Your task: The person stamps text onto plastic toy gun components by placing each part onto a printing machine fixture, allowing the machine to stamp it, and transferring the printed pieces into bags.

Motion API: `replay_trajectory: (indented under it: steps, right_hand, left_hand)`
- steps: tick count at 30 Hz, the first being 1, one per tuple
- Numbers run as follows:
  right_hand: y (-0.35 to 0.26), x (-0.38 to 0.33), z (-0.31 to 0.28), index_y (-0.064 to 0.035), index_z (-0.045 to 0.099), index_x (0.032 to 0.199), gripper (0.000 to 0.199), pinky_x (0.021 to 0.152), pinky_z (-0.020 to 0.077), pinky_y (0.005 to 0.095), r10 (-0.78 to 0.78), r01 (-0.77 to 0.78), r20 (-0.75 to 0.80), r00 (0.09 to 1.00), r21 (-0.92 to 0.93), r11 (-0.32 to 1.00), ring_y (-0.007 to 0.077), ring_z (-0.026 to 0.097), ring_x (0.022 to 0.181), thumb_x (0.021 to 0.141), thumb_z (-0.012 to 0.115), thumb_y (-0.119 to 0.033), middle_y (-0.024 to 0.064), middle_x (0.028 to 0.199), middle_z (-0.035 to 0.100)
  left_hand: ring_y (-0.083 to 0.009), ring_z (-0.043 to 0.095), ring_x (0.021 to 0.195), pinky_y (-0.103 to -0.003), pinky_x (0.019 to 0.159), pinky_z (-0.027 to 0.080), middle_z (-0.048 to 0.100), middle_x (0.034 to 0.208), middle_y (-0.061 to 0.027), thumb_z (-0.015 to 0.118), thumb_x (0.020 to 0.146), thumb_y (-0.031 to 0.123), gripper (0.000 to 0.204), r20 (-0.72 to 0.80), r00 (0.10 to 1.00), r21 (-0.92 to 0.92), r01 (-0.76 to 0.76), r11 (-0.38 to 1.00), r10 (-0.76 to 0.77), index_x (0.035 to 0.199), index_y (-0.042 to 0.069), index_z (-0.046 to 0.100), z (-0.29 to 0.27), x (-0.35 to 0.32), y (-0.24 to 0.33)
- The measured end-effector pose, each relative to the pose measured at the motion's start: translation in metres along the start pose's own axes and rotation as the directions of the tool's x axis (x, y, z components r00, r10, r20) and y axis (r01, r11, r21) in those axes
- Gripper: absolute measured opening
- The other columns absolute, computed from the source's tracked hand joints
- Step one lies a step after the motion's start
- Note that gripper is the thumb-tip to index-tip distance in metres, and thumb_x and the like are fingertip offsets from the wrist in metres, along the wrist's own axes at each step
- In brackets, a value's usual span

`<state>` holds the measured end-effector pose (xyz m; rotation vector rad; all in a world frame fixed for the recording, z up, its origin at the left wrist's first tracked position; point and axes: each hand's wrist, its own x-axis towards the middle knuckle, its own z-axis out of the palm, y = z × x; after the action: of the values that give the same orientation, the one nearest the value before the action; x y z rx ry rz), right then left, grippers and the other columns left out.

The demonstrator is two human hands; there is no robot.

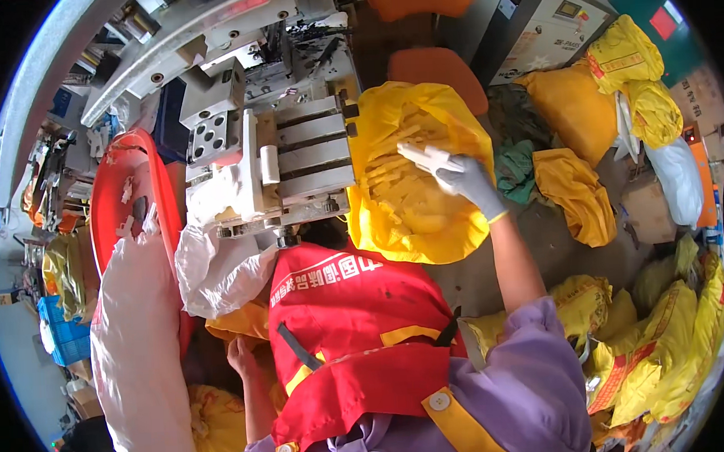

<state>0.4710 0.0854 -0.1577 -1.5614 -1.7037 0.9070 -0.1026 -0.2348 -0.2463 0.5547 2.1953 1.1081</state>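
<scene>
Holding white pieces (425, 158) in gloved right grip (468, 186), over open yellow bag (415, 248). Likely light, stiff, perhaps brittle; best taken mid-length. Cannot tell bare left grip (240, 358) open from closed.

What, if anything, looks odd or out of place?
The hands don't match: the right hand, holding a white part, wears a grey glove; the left hand looks bare. Dark residue also smears the machine at its far end.

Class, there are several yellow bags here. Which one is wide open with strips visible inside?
The yellow bag beneath the gloved right hand: its gaping mouth reveals pale strips, while the yellow bags heaped at the right show none.
</scene>
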Motion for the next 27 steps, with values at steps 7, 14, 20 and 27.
replay_trajectory:
  steps: [7, 14, 20, 27]
  right_hand:
    - [-0.121, -0.078, 0.024, -0.003, 0.057, 0.108, 0.029, 0.089, 0.0461, 0.0356, -0.594, 0.588, 0.033, 0.804, -0.191, 0.786, 0.0323, 0.052, 0.11, 0.083, 0.047, 0.005, 0.0189, 0.124, 0.051]
    - [-0.161, -0.168, 0.088, -0.001, 0.055, 0.107, 0.023, 0.072, 0.0445, 0.0269, -0.035, -0.168, 0.251, 0.967, 0.74, 0.651, 0.0142, 0.056, 0.087, 0.09, 0.053, -0.017, 0.0043, 0.096, 0.057]
    - [-0.198, -0.154, 0.05, -0.0007, 0.053, 0.117, 0.052, 0.08, 0.0473, 0.0342, -0.384, 0.388, -0.211, 0.899, -0.025, 0.921, 0.0267, 0.057, 0.095, 0.072, 0.073, -0.018, 0.0179, 0.116, 0.051]
    - [-0.223, -0.141, 0.04, -0.0076, 0.055, 0.12, 0.05, 0.078, 0.0489, 0.0355, -0.603, 0.617, 0.166, 0.78, -0.042, 0.786, 0.031, 0.059, 0.09, 0.072, 0.069, -0.012, 0.0181, 0.109, 0.053]
  left_hand:
    - [-0.0158, 0.057, 0.094, -0.029, 0.086, 0.044, 0.061, 0.102, -0.0095, 0.054, 0.087, 0.007, 0.025, 0.378, 0.867, -0.015, -0.346, 0.938, 0.326, 0.109, -0.004, 0.058, 0.077, -0.086, 0.195]
    - [-0.0145, 0.058, 0.084, -0.027, 0.068, 0.048, 0.058, 0.104, -0.0079, 0.054, 0.09, 0.015, 0.043, 0.78, 0.568, -0.467, 0.25, 0.848, 0.262, 0.129, 0.004, 0.038, 0.155, -0.14, 0.246]
    - [-0.0129, 0.057, 0.075, -0.024, 0.061, 0.046, 0.059, 0.095, -0.007, 0.057, 0.088, 0.008, 0.037, 0.715, 0.646, -0.588, 0.347, 0.73, 0.269, 0.122, 0.007, 0.042, 0.131, -0.142, 0.246]
    - [-0.015, 0.06, 0.078, -0.028, 0.067, 0.051, 0.059, 0.095, -0.0079, 0.053, 0.091, 0.012, 0.038, 0.663, 0.63, -0.616, 0.151, 0.773, 0.405, 0.125, 0.003, 0.037, 0.097, -0.135, 0.284]
